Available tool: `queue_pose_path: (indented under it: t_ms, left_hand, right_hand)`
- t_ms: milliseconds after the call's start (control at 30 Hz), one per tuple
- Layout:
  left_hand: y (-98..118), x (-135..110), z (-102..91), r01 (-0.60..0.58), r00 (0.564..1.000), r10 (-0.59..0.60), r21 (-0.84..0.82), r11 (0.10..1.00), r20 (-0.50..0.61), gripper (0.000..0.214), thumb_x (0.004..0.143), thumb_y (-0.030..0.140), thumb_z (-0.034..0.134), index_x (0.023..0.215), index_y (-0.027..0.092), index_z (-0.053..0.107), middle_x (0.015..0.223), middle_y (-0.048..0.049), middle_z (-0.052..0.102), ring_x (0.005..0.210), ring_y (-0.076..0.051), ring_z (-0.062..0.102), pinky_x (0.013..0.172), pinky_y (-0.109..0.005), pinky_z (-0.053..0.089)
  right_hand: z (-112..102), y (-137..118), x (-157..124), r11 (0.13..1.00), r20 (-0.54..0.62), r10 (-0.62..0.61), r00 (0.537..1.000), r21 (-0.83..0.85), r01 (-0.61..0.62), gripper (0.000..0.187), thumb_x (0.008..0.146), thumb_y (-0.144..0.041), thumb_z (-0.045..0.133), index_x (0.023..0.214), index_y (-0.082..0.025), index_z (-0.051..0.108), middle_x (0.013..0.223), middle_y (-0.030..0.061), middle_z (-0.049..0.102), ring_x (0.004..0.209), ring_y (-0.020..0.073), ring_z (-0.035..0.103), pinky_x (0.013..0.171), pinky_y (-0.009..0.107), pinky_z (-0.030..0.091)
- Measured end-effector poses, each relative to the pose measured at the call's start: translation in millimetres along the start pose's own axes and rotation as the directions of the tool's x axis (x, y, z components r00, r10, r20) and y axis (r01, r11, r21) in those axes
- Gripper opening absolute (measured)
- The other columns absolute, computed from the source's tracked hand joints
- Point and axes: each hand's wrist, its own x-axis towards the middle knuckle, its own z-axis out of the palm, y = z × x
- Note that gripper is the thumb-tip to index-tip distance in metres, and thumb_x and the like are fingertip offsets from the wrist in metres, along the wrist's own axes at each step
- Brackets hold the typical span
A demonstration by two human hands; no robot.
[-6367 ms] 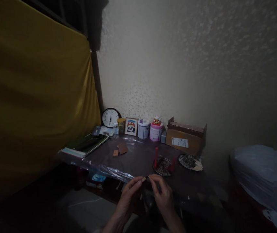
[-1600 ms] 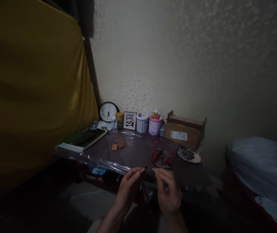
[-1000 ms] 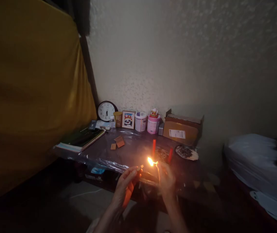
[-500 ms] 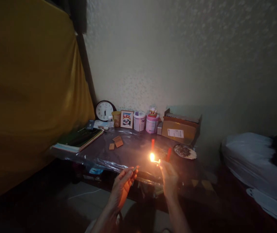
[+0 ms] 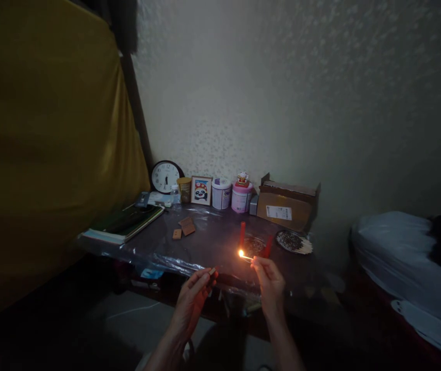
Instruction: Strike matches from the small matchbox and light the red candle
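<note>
My right hand (image 5: 270,282) pinches a burning match (image 5: 247,257) whose flame points left, near the base of an upright red candle (image 5: 242,234). A second red candle (image 5: 268,246) stands tilted just behind the fingers. Between the candles is a round dark dish (image 5: 254,245), partly hidden. My left hand (image 5: 194,296), lower and to the left by the table's front edge, closes on a small matchbox (image 5: 212,271); only its end shows. On the right, a plate (image 5: 282,246) bears many dark-headed matches (image 5: 295,242).
Small brown pieces (image 5: 187,226) lie on the plastic-covered table (image 5: 212,232). Along the wall stand a clock (image 5: 165,176), a panda picture (image 5: 201,190), two tubs (image 5: 221,195) and a cardboard box (image 5: 288,206). A green book (image 5: 123,224) lies left, beside a yellow curtain (image 5: 50,154).
The match flame has shrunk and the room looks darker. My right hand stays near the candles, its match now more plainly visible. My left hand has dipped slightly.
</note>
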Motion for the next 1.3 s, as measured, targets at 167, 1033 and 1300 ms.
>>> queue_pose_path:
  t_ms: [167, 1033, 1300]
  left_hand:
    - [-1.3, 0.5, -4.0, 0.002, 1.000, -0.002, 0.019, 1.000, -0.002, 0.018, 0.068, 0.023, 0.069, 0.083, 0.014, 0.069, 0.093, -0.0094, 0.070, 0.093, -0.021, 0.061, 0.087, -0.033, 0.043]
    - [-12.3, 11.3, -40.5, 0.105, 0.994, -0.106, 0.017, 0.994, 0.019, 0.021, 0.067, 0.028, 0.071, 0.084, 0.017, 0.068, 0.095, -0.0092, 0.071, 0.095, -0.022, 0.062, 0.090, -0.034, 0.042]
    - [-8.1, 40.0, -22.3, 0.043, 0.995, -0.041, -0.017, 0.999, 0.093, 0.018, 0.069, 0.026, 0.069, 0.085, 0.017, 0.067, 0.096, -0.0085, 0.070, 0.094, -0.021, 0.062, 0.089, -0.035, 0.043]
  right_hand:
    - [-1.7, 4.1, 0.5, 1.000, 0.018, 0.016, 1.000, 0.005, -0.016, 0.017, 0.068, -0.033, 0.065, 0.075, -0.017, 0.065, 0.070, 0.0015, 0.065, 0.070, 0.0171, 0.059, 0.066, 0.029, 0.047]
    - [-0.5, 8.0, 9.4, 0.999, 0.008, 0.008, 1.000, 0.038, -0.009, 0.018, 0.065, -0.032, 0.068, 0.074, -0.017, 0.064, 0.067, 0.0006, 0.065, 0.066, 0.0165, 0.060, 0.065, 0.029, 0.048]
    - [1.4, 4.4, 20.4, 0.998, -0.004, 0.006, 1.000, 0.066, -0.006, 0.017, 0.063, -0.031, 0.070, 0.070, -0.017, 0.064, 0.066, 0.0000, 0.064, 0.064, 0.0159, 0.060, 0.063, 0.028, 0.049]
